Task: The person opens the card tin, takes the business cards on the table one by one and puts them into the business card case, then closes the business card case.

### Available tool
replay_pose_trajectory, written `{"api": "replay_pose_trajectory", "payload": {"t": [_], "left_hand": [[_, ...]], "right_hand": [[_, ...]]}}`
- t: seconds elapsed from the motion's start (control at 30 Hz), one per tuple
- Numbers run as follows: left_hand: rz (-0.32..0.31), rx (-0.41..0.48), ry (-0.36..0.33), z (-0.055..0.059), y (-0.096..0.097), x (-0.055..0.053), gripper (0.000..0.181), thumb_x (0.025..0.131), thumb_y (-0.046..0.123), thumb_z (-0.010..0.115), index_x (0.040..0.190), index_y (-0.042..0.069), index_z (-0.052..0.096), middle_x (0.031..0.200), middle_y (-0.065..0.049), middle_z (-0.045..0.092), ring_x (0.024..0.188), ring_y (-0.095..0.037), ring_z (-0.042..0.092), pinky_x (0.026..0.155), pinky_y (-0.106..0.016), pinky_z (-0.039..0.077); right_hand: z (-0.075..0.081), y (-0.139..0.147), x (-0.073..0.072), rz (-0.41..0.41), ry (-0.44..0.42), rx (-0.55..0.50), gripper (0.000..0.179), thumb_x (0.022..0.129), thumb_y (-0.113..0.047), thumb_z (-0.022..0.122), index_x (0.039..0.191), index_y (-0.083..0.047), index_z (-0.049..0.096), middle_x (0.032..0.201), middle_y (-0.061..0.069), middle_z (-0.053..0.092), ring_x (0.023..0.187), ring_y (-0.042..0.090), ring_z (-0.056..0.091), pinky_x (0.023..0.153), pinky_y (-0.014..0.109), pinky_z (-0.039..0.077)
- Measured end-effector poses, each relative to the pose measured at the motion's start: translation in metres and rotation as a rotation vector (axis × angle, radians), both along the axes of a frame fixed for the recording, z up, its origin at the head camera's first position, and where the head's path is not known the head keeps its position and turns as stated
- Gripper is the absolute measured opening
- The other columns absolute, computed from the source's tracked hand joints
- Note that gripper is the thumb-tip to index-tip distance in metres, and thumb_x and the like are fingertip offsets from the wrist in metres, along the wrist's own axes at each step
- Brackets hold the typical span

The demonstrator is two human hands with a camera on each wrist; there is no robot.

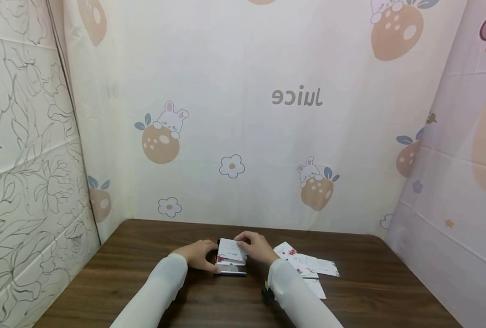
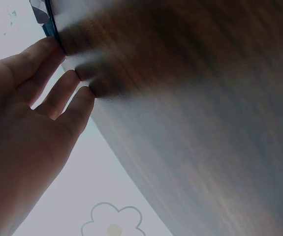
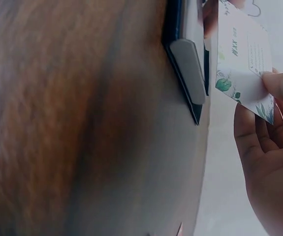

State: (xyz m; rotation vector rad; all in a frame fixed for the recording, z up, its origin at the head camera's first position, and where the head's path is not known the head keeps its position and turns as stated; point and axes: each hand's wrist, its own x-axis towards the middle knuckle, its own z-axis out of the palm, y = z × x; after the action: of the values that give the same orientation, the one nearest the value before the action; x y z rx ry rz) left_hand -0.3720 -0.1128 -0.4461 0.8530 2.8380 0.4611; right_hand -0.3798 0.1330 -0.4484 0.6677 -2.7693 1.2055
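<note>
A dark business card case with a silver edge (image 1: 232, 273) lies open on the table, with white floral cards in it. My right hand (image 1: 257, 248) pinches a business card (image 1: 229, 246) between thumb and fingers over the case. In the right wrist view this card (image 3: 242, 61) has green leaf print and tilts beside the case (image 3: 188, 64). At the case's left side, my left hand (image 1: 199, 255) holds it, thumb at the near corner and fingers farther back. The left wrist view has these fingertips (image 2: 84, 93) low at the table, the index finger against the case's dark edge.
Right of the case, several loose floral cards (image 1: 302, 262) lie overlapping on the brown wooden table (image 1: 362, 291). Printed curtains (image 1: 243, 136) hang behind the table's far edge and along both sides. A dark strap (image 1: 267, 291) shows at the right wrist.
</note>
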Motion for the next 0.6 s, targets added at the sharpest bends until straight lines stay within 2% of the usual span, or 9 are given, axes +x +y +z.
{"api": "replay_pose_trajectory", "payload": {"t": [0.2, 0.4, 0.6], "left_hand": [[-0.011, -0.001, 0.003, -0.001, 0.000, -0.001, 0.078, 0.080, 0.053, 0.079, 0.135, 0.002, 0.059, 0.139, -0.011, 0.056, 0.132, -0.029, 0.048, 0.109, -0.046, 0.039], [0.003, 0.000, -0.005, -0.002, 0.000, -0.001, 0.078, 0.080, 0.053, 0.079, 0.136, 0.003, 0.059, 0.140, -0.011, 0.055, 0.133, -0.029, 0.048, 0.109, -0.047, 0.039], [0.001, 0.005, 0.001, -0.002, 0.000, -0.001, 0.077, 0.080, 0.052, 0.079, 0.135, 0.003, 0.059, 0.139, -0.011, 0.056, 0.132, -0.029, 0.048, 0.108, -0.047, 0.040]], "right_hand": [[-0.006, -0.003, -0.002, 0.007, 0.005, 0.014, 0.011, 0.100, -0.016, 0.063, 0.107, -0.016, 0.071, 0.098, -0.003, 0.065, 0.086, 0.016, 0.055, 0.078, 0.037, 0.048], [-0.009, -0.005, -0.002, 0.012, 0.005, 0.031, 0.010, 0.098, -0.014, 0.064, 0.105, -0.015, 0.071, 0.099, -0.002, 0.066, 0.086, 0.017, 0.055, 0.078, 0.038, 0.048], [-0.011, -0.007, -0.002, 0.018, 0.028, 0.049, 0.009, 0.098, -0.012, 0.064, 0.103, -0.016, 0.071, 0.095, -0.005, 0.065, 0.086, 0.014, 0.055, 0.079, 0.036, 0.048]]}}
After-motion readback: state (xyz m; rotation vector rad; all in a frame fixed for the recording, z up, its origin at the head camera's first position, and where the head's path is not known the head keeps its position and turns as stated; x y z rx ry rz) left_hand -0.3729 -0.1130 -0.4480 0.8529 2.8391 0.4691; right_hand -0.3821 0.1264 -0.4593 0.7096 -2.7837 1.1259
